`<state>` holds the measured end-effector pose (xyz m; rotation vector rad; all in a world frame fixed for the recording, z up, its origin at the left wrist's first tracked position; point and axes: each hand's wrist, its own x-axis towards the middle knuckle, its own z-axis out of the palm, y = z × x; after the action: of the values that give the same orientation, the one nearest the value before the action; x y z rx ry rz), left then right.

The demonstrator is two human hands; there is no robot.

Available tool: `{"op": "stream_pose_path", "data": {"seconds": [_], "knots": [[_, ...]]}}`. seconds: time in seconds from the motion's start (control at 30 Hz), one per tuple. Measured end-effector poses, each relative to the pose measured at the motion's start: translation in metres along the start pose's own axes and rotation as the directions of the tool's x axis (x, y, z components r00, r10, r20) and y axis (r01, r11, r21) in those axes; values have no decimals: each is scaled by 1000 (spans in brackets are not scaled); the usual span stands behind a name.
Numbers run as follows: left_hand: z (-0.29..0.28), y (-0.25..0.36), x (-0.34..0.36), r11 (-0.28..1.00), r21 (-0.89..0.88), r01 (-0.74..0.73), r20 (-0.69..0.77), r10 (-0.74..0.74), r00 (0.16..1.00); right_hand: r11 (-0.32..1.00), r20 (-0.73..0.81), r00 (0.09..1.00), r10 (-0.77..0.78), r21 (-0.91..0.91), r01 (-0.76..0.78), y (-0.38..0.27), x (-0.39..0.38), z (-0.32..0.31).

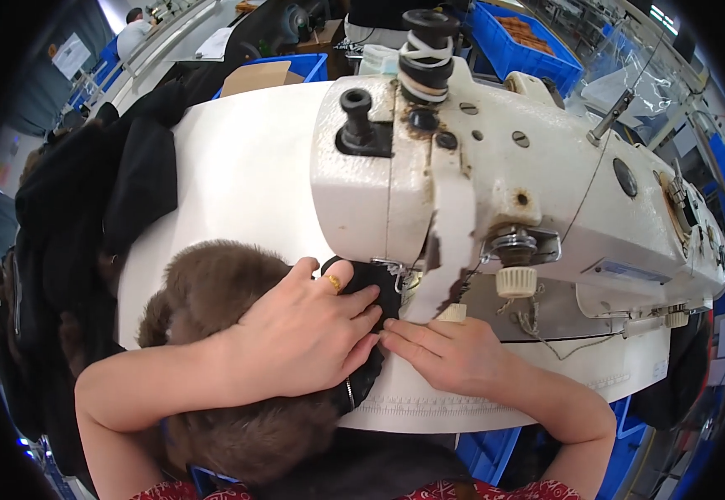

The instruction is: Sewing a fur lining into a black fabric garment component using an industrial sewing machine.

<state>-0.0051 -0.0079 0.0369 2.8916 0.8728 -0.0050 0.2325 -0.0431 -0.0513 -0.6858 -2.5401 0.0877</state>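
Note:
A black fabric piece with brown fur (221, 283) lies bunched on the white sewing table, partly under my left forearm. My left hand (312, 329), with a gold ring, bends its fingers over the black fabric (372, 283) and holds it close to the needle area. My right hand (450, 354) has its fingers pressed together at the fabric's right edge, their tips almost meeting the left thumb. A metal zipper (349, 392) shows below the left hand. The white sewing machine (379, 196) stands over the work; a worn pale strip hanging from its head partly hides the needle.
Dark fur-trimmed garments (62, 225) are heaped at the left edge of the table (237, 158). Loose thread ends (529, 321) lie right of the needle area. Behind stand a blue crate with orange-brown items (521, 37) and a cardboard box (262, 77). Another person (135, 35) sits far left.

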Motion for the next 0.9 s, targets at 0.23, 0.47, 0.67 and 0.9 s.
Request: {"op": "stream_pose_path", "data": {"seconds": [0.23,0.47,0.67,0.9], "knots": [[0,-6,1,996,85,-10,-31,12,999,996,-63,997,46,-69,-51,-1,6,1],[-8,-14,15,1000,25,6,32,-7,999,989,-84,986,143,40,-140,10,1,13],[-29,-23,22,981,-171,87,159,-59,985,991,-112,985,134,29,-132,17,4,19],[-35,-31,10,976,-167,-142,129,164,978,991,-56,992,116,-60,-119,16,2,16]]}}
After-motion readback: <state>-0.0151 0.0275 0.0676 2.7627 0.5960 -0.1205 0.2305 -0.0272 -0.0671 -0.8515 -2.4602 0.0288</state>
